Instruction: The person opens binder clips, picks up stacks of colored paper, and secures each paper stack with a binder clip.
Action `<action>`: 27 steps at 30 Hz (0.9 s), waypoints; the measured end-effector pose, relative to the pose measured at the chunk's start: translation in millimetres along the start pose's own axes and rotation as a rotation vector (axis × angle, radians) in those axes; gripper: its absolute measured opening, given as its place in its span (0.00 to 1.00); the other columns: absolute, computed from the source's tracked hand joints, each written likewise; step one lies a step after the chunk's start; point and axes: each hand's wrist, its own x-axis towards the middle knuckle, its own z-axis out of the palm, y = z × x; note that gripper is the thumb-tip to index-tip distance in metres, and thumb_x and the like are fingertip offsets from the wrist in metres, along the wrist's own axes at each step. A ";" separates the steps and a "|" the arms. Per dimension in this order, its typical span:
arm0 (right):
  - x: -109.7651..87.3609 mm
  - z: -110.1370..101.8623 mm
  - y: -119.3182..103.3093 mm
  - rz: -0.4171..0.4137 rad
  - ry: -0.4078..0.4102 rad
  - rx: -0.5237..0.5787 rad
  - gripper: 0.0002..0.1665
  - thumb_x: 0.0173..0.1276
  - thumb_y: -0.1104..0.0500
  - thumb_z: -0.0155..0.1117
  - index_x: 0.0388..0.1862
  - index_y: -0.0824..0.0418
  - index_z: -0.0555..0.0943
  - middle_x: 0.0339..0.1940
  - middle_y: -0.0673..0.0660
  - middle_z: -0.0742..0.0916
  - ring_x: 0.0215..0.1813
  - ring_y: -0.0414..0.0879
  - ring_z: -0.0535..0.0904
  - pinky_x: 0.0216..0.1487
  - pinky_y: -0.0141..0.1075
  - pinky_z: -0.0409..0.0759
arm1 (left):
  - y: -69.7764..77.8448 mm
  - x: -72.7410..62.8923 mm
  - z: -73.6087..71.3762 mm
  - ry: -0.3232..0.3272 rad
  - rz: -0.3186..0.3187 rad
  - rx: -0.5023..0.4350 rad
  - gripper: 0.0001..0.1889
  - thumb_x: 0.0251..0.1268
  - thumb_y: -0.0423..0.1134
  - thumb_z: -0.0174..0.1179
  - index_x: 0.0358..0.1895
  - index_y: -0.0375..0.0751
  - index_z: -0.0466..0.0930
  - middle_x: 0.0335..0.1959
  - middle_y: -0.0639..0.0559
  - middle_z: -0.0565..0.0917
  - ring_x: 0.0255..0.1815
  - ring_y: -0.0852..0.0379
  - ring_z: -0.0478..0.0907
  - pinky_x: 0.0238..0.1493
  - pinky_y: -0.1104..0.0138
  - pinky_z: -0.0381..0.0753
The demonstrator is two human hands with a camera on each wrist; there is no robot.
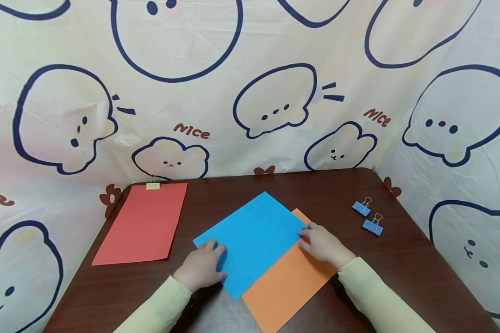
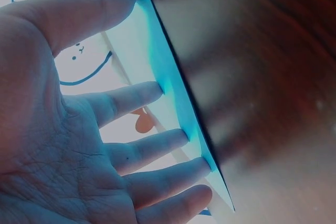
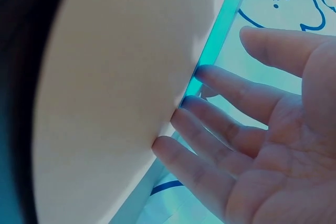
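A blue sheet of paper [image 1: 250,245] lies slanted across the middle of the table, partly over an orange sheet of paper [image 1: 287,286]. At the blue sheet's left end is my left hand [image 1: 202,267]; the left wrist view shows its fairly straight thumb and fingers [image 2: 131,103] touching the sheet. My right hand [image 1: 322,245] reaches over the right ends of both sheets. In the right wrist view its extended fingers [image 3: 231,90] rest with their tips on the paper, the thumb lifted clear. The orange sheet's covered part is hidden.
A red sheet [image 1: 146,226] with a pale yellow binder clip [image 1: 153,186] on its top edge lies at the table's left. Two blue binder clips [image 1: 361,207] sit at the right. A cartoon-printed cloth [image 1: 216,101] surrounds the brown table [image 1: 400,277].
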 end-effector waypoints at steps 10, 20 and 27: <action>-1.1 -4.8 -0.6 0.018 0.042 0.058 0.19 0.75 0.56 0.65 0.59 0.64 0.85 0.61 0.64 0.84 0.62 0.59 0.82 0.64 0.54 0.80 | -1.3 1.5 1.4 -0.002 0.003 0.008 0.36 0.55 0.50 0.78 0.64 0.37 0.78 0.64 0.33 0.76 0.63 0.34 0.77 0.55 0.41 0.83; -3.0 -19.2 -1.9 -0.015 0.267 0.136 0.09 0.75 0.59 0.66 0.47 0.62 0.88 0.44 0.56 0.88 0.45 0.51 0.85 0.48 0.48 0.86 | 0.6 0.0 -2.3 0.004 0.014 0.012 0.35 0.54 0.50 0.78 0.63 0.37 0.79 0.63 0.33 0.77 0.60 0.35 0.78 0.53 0.42 0.84; -1.4 -35.0 10.2 -0.022 0.450 0.178 0.09 0.76 0.58 0.65 0.44 0.61 0.88 0.42 0.57 0.90 0.38 0.48 0.83 0.42 0.46 0.85 | 0.4 0.4 -1.2 0.009 0.011 0.011 0.35 0.53 0.50 0.79 0.63 0.37 0.79 0.62 0.33 0.77 0.60 0.35 0.78 0.53 0.42 0.85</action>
